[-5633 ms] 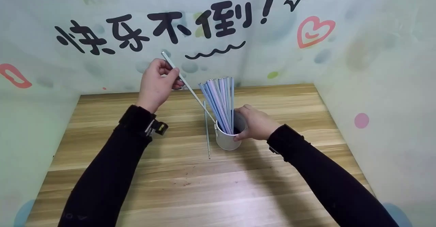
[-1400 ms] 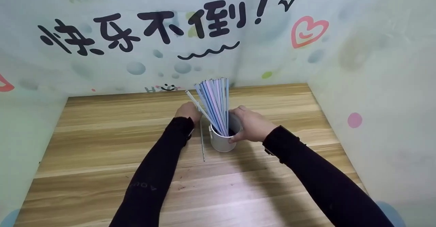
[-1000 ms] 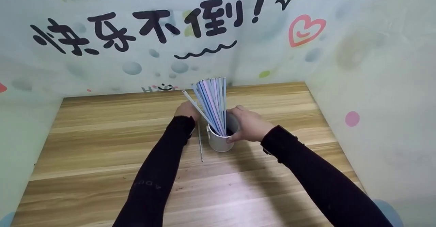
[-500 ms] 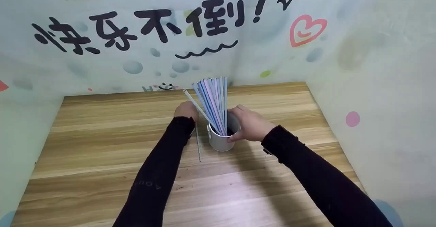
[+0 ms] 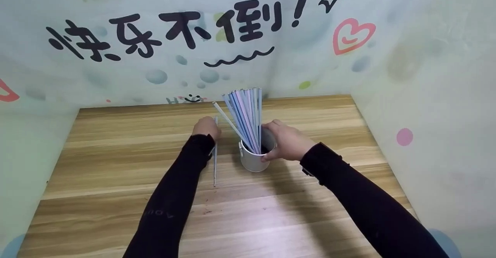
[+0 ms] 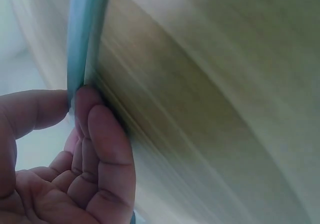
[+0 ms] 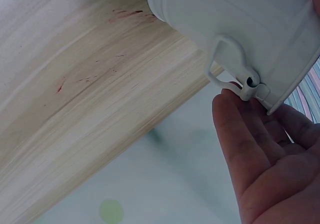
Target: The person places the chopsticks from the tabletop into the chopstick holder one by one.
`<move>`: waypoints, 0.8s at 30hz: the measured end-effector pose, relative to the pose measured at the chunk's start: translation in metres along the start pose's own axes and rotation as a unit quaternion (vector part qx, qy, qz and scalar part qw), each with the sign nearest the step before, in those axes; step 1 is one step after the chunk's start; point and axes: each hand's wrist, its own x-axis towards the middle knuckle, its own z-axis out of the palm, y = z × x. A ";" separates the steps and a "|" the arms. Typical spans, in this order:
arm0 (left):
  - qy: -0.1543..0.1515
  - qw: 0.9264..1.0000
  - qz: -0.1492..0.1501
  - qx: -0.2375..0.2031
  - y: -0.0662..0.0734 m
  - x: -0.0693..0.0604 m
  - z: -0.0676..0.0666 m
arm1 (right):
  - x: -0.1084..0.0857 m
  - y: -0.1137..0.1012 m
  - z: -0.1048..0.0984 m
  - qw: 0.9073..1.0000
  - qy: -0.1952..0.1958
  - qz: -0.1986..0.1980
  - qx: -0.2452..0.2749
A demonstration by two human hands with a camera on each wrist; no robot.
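A small white metal bucket [image 5: 254, 163] stands upright on the table and holds a bundle of pastel straws [image 5: 243, 118]. One pale straw [image 5: 226, 117] leans out to the left of the bundle. My right hand [image 5: 288, 141] grips the bucket's rim, thumb on the near side; in the right wrist view its fingers touch the bucket by the handle joint [image 7: 248, 88]. Left of the bucket, my left hand [image 5: 206, 128] pinches another pale blue straw [image 5: 215, 165] near its far end. The left wrist view shows this straw [image 6: 84, 39] between thumb and fingertips.
The wood-grain table [image 5: 116, 161] bears small reddish specks [image 7: 127, 14] in front of the bucket. A printed back wall [image 5: 128, 76] rises behind it, and a pale side wall [image 5: 430, 95] bounds the right.
The straw my left hand held leaning toward the bucket now stands in it. My left hand moved down to the straw on the table and has shifted it left. The right hand stays on the bucket.
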 end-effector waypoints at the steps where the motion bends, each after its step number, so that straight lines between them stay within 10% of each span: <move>1: -0.004 1.000 -0.002 -0.008 -0.005 0.003 0.000 | 0.000 0.000 0.000 1.000 0.001 0.000 0.000; 7: 0.010 0.999 0.008 -0.044 -0.021 -0.002 -0.012 | 0.000 0.002 0.001 1.000 0.004 -0.004 0.004; 17: 0.007 0.984 -0.028 -0.174 0.019 -0.101 -0.106 | 0.000 0.000 0.000 1.000 0.005 -0.012 0.002; 24: 0.018 0.963 -0.012 -0.268 0.008 -0.124 -0.139 | -0.002 -0.003 -0.001 1.000 0.003 -0.008 0.009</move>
